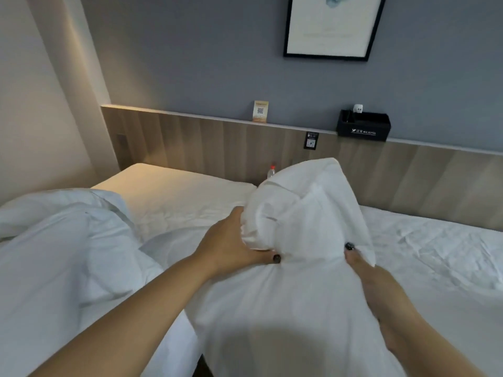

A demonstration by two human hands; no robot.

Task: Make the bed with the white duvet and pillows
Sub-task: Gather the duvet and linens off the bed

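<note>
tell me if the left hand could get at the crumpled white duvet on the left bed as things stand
Probably yes, once it lets go: the left hand grips the bunched white bedding, and the crumpled white duvet lies just to its left with nothing between.

Both hands fwd, gripping.

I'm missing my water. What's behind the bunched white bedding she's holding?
A bottle with a red cap peeks out behind the bedding, against the headboard. Its lower part is hidden.

A sheeted bed carries a rumpled white duvet.
</note>
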